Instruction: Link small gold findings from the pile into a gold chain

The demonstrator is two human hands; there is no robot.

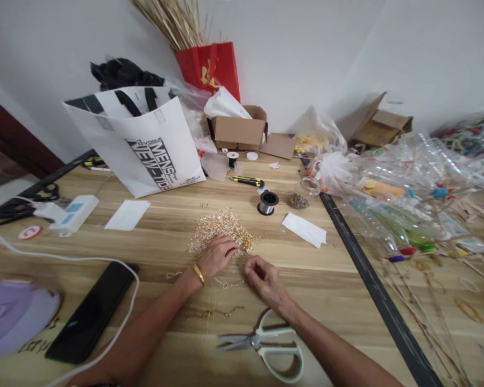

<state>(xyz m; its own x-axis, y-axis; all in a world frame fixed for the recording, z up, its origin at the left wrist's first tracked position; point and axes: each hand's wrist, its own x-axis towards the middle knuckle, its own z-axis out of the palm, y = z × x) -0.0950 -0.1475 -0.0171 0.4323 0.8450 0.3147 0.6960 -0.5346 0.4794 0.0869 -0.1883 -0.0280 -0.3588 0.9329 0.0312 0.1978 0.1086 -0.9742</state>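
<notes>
My left hand (218, 256), with a gold bracelet (199, 274) at the wrist, lies over the near right side of a pile of small gold and clear beads (218, 223). Its fingers are drawn together; whatever they pinch is too small to name. Just to the right, my right hand (265, 277) is closed with curled fingers, and its grip is hidden. A thin silver chain (226, 285) lies below and between both hands. Nearer to me is a gold chain (213, 313). White-handled scissors (266, 344) rest by my right forearm, blades pointing left.
A wire spool (268, 202), a glass jar of beads (302, 194), paper slips (305, 229) and a cutter knife (247, 181) lie behind the pile. At left are a phone (92, 312), white cable and power strip (75, 215). Plastic bottles (411, 188) crowd the right.
</notes>
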